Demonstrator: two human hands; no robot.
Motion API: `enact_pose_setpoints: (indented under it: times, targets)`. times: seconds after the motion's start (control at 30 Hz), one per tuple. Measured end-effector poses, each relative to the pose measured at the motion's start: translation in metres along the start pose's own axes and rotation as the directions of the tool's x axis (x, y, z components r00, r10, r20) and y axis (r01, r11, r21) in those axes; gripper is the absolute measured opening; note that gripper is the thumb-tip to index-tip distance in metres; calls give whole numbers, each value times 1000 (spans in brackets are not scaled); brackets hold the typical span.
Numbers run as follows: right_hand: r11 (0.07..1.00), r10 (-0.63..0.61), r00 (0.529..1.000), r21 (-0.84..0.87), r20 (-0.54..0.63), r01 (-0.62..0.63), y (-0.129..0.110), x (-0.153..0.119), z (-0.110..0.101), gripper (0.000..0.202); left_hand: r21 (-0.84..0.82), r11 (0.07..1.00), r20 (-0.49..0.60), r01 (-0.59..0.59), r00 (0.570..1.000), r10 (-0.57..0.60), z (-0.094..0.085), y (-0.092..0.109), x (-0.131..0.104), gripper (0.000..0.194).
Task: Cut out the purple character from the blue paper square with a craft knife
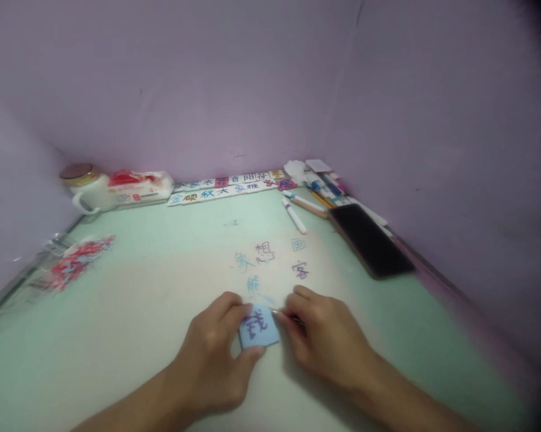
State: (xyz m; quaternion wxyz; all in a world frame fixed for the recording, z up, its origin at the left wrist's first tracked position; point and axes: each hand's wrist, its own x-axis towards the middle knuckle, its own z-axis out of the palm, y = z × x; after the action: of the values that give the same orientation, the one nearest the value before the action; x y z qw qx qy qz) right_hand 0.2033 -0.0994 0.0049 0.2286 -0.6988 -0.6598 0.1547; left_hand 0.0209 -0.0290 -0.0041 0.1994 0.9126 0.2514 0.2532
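A small light-blue square card (260, 336) with a large purple handwritten Chinese character lies on the tabletop. The thumb and fingers of my left hand (219, 351) grip it by its lower and upper left edges. Close by its upper right corner, my right hand (322, 330) is closed in a pinch. A thin, shiny tip (274, 311) juts from those fingers towards the card; the rest is hidden and its kind is unclear. Just beyond the card, several handwritten characters in blue and purple, such as a purple character (301, 270), mark the table surface.
Two rows of character cards (228, 191) run along the back wall. To their left stand a tissue pack (138, 191) and a lidded white mug (95, 192). On the right are a marker (294, 216), a phone (372, 240) and pens. A red-patterned plastic packet (79, 264) lies left.
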Motion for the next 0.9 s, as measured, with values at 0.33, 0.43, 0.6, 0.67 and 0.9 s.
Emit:
enact_pose_setpoints:
  times: [0.33,0.43,0.6,0.67,0.9]
  targets:
    - [998,54,999,19,-8,-54,-4,-1,1,21,4,1000,-4,2,1000,-2,-2,2,-1,30]
    - [998,61,998,25,5,-62,-4,0,0,20,-22,1000,12,-14,1000,14,-4,0,0,30]
    - [997,63,998,32,10,-64,1,3,-3,16,-50,999,49,-17,999,20,-5,-2,4,32]
    - [997,70,997,19,-20,-69,5,4,-5,16,-52,999,62,4,998,-1,-5,-1,5,33]
    - [893,92,976,449,-199,8,12,4,-18,10,-85,996,110,-4,994,13,-9,0,6,41]
